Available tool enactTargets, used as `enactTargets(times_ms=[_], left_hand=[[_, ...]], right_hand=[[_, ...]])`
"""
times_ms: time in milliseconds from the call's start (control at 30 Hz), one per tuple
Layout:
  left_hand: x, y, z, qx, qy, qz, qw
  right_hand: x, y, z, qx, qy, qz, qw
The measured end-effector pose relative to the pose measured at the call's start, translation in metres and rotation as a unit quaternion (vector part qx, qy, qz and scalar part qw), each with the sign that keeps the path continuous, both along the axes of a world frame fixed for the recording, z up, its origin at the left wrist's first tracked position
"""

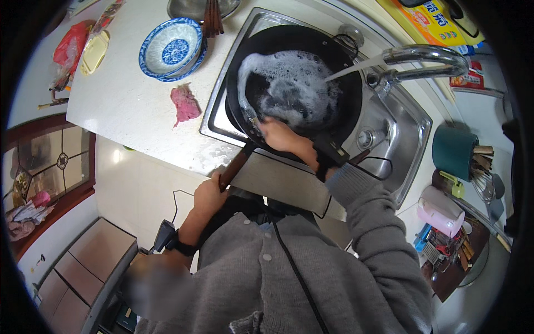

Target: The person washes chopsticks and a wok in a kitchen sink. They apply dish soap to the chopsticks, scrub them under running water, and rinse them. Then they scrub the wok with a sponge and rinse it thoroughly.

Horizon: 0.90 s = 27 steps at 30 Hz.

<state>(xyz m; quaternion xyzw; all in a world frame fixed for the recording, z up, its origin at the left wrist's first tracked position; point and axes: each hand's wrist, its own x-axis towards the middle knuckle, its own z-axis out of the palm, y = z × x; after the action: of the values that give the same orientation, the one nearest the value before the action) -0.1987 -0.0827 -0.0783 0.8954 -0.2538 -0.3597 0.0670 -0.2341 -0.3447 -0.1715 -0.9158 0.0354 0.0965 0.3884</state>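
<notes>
A large black wok (352, 96) rests over the steel sink, soapy water and white foam (288, 89) inside it. My left hand (208, 195) is closed around the wok's brown wooden handle (236, 166). My right hand (280, 134) reaches inside the near wall of the wok, beside the rivets at the handle. Its fingers are bent and blurred against the metal, and whether they hold a scrubber is hidden. From the chrome faucet (429, 54) a stream of water runs into the wok. A frayed pink cloth (184, 104) lies on the counter left of the sink.
Blue-and-white bowls (173, 48) are stacked on the white counter (125, 96). Behind them, brown chopsticks (212, 21) lean on a metal pan (177, 8). A drain strainer (366, 137) sits in the sink basin (402, 167). A green utensil holder (454, 146) stands right.
</notes>
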Motion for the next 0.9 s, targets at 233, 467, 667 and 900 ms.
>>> enactTargets(times_ms=[233,467,667,900], left_hand=[[0.003,0.001,-0.003,0.002,0.008,0.003,1.000],[0.003,0.003,-0.005,-0.005,0.002,0.005,1.000],[0.002,0.004,-0.006,-0.012,-0.009,0.006,1.000],[0.003,0.003,-0.004,-0.011,0.006,0.006,1.000]], right_hand=[[-0.086,-0.116,-0.014,-0.286,0.112,0.121,0.944],[-0.077,-0.215,0.046,-0.307,0.048,-0.067,0.948],[-0.101,-0.242,0.091,-0.410,-0.043,0.221,0.884],[-0.087,-0.206,0.054,-0.343,-0.019,-0.028,0.939]])
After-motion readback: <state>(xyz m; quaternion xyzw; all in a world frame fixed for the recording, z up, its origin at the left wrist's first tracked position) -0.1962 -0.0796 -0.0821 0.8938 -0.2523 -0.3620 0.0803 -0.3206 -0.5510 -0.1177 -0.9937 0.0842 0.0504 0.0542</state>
